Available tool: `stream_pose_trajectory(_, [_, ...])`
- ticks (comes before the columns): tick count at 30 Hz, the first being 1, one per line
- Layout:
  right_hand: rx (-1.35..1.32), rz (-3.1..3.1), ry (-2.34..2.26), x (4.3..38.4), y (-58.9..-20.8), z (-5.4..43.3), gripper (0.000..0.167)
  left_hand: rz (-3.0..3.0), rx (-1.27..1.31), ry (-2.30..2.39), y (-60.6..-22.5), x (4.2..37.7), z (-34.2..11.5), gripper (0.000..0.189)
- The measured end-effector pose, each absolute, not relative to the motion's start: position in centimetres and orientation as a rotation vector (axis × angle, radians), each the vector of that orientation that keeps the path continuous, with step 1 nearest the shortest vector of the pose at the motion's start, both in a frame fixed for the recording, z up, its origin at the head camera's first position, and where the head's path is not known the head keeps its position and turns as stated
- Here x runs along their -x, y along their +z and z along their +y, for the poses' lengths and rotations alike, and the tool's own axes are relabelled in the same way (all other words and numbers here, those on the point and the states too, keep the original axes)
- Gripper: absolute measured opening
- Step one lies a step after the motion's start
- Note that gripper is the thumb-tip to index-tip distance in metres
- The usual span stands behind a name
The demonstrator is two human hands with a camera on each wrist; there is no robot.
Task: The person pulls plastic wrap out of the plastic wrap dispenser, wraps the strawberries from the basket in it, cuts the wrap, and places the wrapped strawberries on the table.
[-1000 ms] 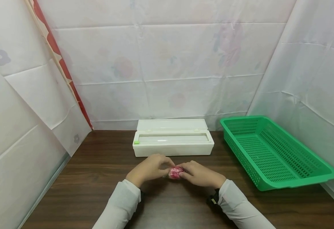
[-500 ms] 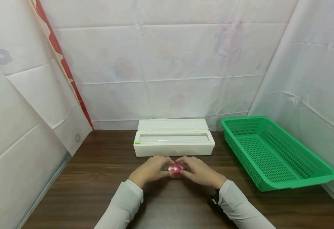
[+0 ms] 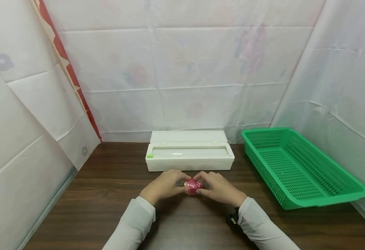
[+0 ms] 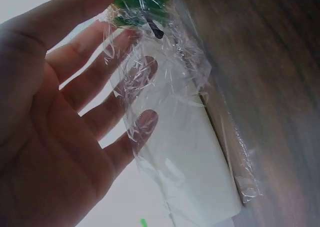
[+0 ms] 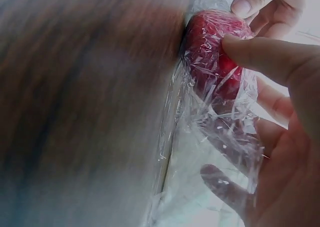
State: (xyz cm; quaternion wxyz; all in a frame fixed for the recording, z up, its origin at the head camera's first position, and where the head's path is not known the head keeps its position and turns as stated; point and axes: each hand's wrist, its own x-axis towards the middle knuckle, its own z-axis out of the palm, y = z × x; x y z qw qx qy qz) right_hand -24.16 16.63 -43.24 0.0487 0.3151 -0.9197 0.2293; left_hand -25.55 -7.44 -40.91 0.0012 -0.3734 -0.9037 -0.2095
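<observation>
A red apple (image 3: 193, 187) covered in crinkled cling film sits low over the table between both hands. My left hand (image 3: 165, 186) holds its left end with thumb and forefinger; in the left wrist view, that end shows a green patch (image 4: 140, 11) and a dark stem (image 4: 154, 27). On the other side, my right hand (image 3: 218, 188) pinches it, with the thumb (image 5: 237, 44) pressed on the wrapped red skin. Loose cling film (image 5: 235, 132) trails off the apple over the spread lower fingers of the right hand. More loose film (image 4: 175, 87) hangs in front of the left fingers.
Just behind the hands stands a white cling film dispenser (image 3: 190, 164), its lid (image 3: 188, 136) raised and a green slider (image 3: 150, 156) at its left end. A green perforated basket (image 3: 329, 200) is at the right. Pale sheets (image 3: 182, 62) enclose the dark wooden table (image 3: 107, 194).
Both hands stay around the apple in nearly the same place. The fingers have shifted on it, and the apple now shows smoother, shinier film than a second ago.
</observation>
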Motion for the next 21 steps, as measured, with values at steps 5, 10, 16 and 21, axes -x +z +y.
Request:
stream_pose_trajectory(5, [-0.95,-2.76,0.785,24.2,-43.0,16.7,0.033,-2.754,1.201,-0.676,-41.0,25.9,-7.5,0.035])
stream_pose_trajectory(10, [-0.959,-2.687,0.965,24.4,-42.4,17.0,0.031,-2.627,1.238,-0.669,-40.8,26.2,-7.6,0.042])
stream_pose_trajectory(16, [-0.961,-2.69,1.158,24.5,-42.2,17.4,0.029,-2.57,1.254,-0.671,-40.7,26.2,-7.6,0.048])
stream_pose_trajectory(21, [-0.906,-2.719,1.349,24.3,-41.8,17.6,0.026,-2.513,1.268,-0.647,-40.7,26.1,-7.3,0.057])
